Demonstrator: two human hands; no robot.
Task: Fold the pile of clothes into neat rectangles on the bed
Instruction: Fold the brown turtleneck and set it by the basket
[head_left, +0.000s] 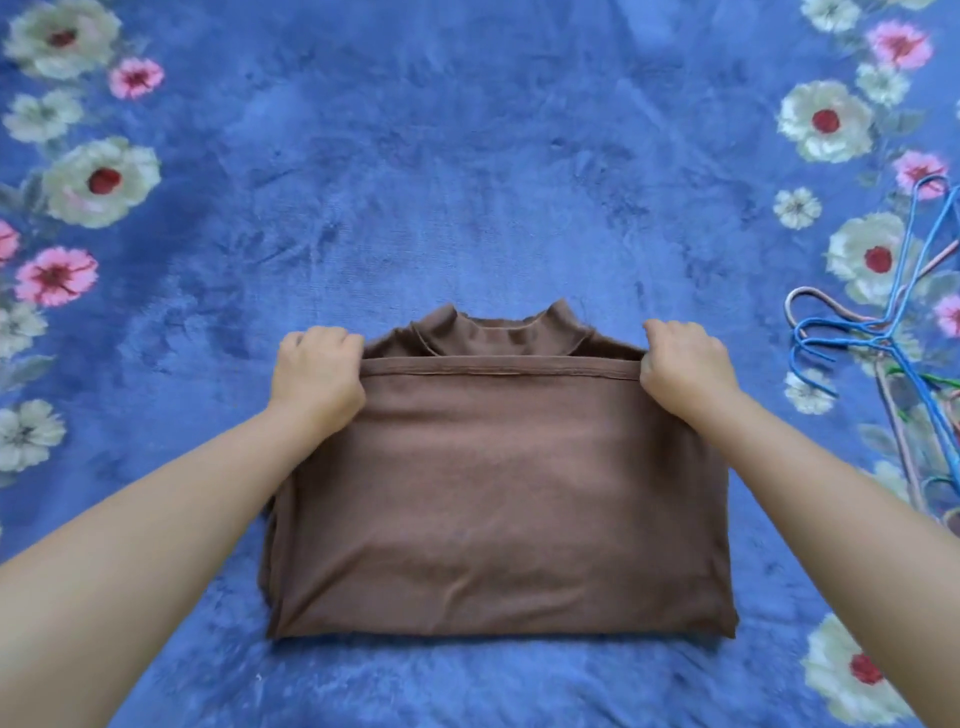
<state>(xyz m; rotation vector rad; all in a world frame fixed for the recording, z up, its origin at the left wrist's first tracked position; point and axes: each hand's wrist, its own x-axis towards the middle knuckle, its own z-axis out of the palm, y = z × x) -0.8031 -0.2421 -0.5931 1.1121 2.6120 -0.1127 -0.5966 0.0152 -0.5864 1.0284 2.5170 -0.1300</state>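
At 6 o'clock on the floral bedspread (467, 156), the brown top (493, 493) lies nearly folded; left hand (318, 375) and right hand (685, 366) pinch its hem corners just short of the collar. Hangers (883, 343) lie at 3 o'clock.

A blue plush blanket (467, 182) covers the surface, its nap brushed into lighter and darker patches. Printed flowers run down both sides: large white flowers (101, 182) with red centres and smaller pink flowers (56, 275). At the right edge lies a heap of wire hangers (893, 343), tangled together; most are blue, one is pinkish, and a bit of green shows among them. Their hooks point left.
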